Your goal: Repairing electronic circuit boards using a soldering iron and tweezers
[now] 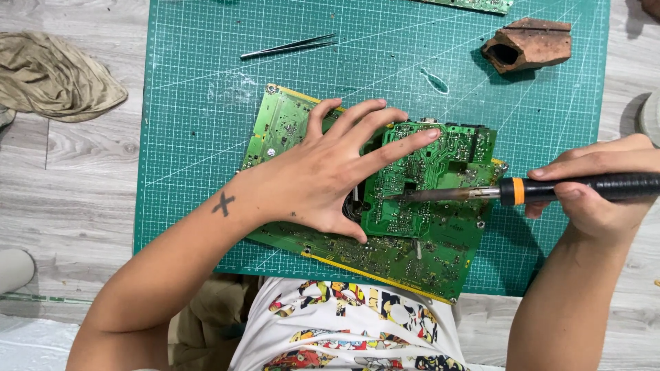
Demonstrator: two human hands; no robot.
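Note:
My left hand [323, 172] lies flat with fingers spread, pressing on a small green circuit board [440, 199] that rests on top of a larger green circuit board [282, 127]. My right hand [598, 185] grips the black and orange handle of a soldering iron [550, 189]. The iron's metal tip points left and touches the small board near its middle. Both boards lie on a green cutting mat [206, 75] on the floor.
Metal tweezers [289, 47] lie on the mat's upper part. A brown broken clay piece [528, 45] sits at the mat's top right. A beige cloth [55, 75] is bunched on the grey wood floor at left. Another board edge [474, 5] shows at top.

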